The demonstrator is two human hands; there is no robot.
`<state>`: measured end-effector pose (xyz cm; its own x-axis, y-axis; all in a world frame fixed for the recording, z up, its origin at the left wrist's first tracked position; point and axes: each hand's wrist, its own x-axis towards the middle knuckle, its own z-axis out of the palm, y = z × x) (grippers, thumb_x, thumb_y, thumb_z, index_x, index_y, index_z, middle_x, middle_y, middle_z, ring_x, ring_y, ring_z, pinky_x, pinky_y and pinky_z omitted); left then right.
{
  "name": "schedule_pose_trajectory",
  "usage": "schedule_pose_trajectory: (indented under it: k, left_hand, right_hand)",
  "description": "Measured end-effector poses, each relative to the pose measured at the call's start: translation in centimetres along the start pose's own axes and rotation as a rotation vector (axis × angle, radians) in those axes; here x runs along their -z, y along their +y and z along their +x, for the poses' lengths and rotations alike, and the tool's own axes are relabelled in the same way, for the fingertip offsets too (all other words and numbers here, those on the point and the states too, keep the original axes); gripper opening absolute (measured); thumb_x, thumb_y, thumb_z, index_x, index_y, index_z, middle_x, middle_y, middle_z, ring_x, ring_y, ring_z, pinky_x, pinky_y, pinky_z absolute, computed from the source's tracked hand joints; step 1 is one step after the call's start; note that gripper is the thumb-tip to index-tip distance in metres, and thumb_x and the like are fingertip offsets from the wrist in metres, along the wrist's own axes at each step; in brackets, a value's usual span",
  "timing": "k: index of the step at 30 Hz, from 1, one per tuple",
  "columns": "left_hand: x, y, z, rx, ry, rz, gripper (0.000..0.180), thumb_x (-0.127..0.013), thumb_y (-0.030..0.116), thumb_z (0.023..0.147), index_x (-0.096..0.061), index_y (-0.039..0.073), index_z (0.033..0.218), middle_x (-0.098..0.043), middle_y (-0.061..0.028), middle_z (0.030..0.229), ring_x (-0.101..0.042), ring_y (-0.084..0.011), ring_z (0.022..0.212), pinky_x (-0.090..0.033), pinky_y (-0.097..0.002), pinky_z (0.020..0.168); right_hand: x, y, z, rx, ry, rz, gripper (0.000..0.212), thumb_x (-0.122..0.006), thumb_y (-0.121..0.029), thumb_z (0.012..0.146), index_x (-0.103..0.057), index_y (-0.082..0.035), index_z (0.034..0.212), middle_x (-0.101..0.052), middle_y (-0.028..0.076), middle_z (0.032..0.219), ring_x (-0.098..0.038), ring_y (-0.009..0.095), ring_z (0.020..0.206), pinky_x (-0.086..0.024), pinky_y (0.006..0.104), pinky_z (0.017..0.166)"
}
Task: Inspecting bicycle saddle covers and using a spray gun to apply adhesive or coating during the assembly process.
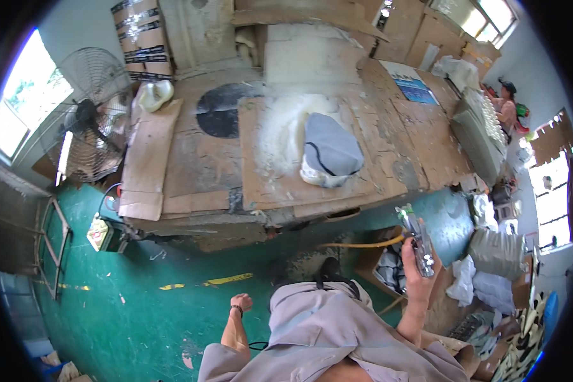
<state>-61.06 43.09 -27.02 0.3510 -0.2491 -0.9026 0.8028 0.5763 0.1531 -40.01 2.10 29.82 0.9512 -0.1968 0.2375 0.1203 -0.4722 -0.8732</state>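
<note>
My right hand point(414, 267) is raised at the right, its fingers wrapped round a metal spray gun point(421, 245). A yellow hose point(363, 245) runs left from the gun, below the table edge. My left hand point(242, 302) hangs low beside my body over the green floor, fingers curled in and nothing seen in them. On the cardboard-covered table point(204, 172) ahead lies a rounded grey cloth piece point(331, 143) with a dark curved line across it. Whitish material point(321, 177) shows under its near edge. Neither hand touches it.
A large wire-caged fan point(89, 118) stands left of the table. A pale moulded piece point(155, 95) sits at the table's left end. Below the right side is an open carton point(388, 267) with grey pieces inside; white bags point(490, 290) lie beyond. Another person point(506, 108) is at far right.
</note>
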Motion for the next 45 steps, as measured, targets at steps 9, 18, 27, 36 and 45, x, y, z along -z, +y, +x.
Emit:
schedule_pose_trajectory:
  k: [9, 18, 27, 36, 45]
  left_hand:
    - [0.7, -1.5, -5.1, -0.409, 0.315, 0.700, 0.009, -0.067, 0.022, 0.095, -0.069, 0.013, 0.095, -0.065, 0.0017, 0.074, -0.060, -0.0193, 0.059, -0.053, -0.0433, 0.057]
    - [-14.9, 5.3, 0.4, -0.292, 0.462, 0.460, 0.025, -0.069, 0.019, 0.092, -0.073, 0.009, 0.115, -0.073, -0.0012, 0.090, -0.069, -0.0141, 0.073, -0.057, -0.0302, 0.062]
    - [-16.1, 0.5, 2.8, -0.188, 0.488, 0.463, 0.023, -0.073, 0.021, 0.089, -0.074, 0.013, 0.110, -0.074, -0.0016, 0.088, -0.071, -0.0164, 0.076, -0.058, -0.0338, 0.065]
    - [-16.8, -4.6, 2.5, 0.102, 0.404, 0.232, 0.023, -0.074, 0.033, 0.092, -0.079, 0.017, 0.108, -0.076, -0.0009, 0.092, -0.073, -0.0213, 0.073, -0.063, -0.0418, 0.066]
    - [-22.0, 3.3, 4.3, -0.263, 0.354, 0.394, 0.014, -0.057, 0.008, 0.094, -0.071, 0.012, 0.097, -0.068, -0.0026, 0.078, -0.064, -0.0196, 0.062, -0.051, -0.0375, 0.050]
  right_hand:
    - [2.2, 5.1, -0.4, 0.017, 0.032, 0.039, 0.018, -0.069, -0.023, 0.101, -0.066, -0.006, 0.103, -0.056, -0.002, 0.078, -0.034, 0.001, 0.052, -0.019, 0.0226, 0.043]
    - [2.2, 5.7, 1.2, 0.067, 0.035, 0.005, 0.018, -0.071, -0.024, 0.100, -0.069, -0.007, 0.106, -0.059, -0.005, 0.079, -0.036, 0.001, 0.056, -0.020, 0.0223, 0.045]
    - [7.5, 5.9, 3.7, -0.017, -0.062, 0.073, 0.048, -0.062, -0.013, 0.103, -0.052, 0.006, 0.146, -0.066, 0.015, 0.131, -0.062, 0.018, 0.110, -0.047, 0.0323, 0.099]
    - [12.0, 10.2, 5.4, -0.016, 0.003, 0.091, 0.047, -0.063, -0.012, 0.101, -0.053, 0.007, 0.144, -0.063, 0.020, 0.138, -0.063, 0.020, 0.108, -0.050, 0.0337, 0.097]
    - [12.3, 8.6, 6.5, 0.046, 0.044, 0.060, 0.049, -0.065, -0.011, 0.099, -0.055, 0.008, 0.142, -0.067, 0.017, 0.130, -0.065, 0.018, 0.104, -0.051, 0.0302, 0.090]
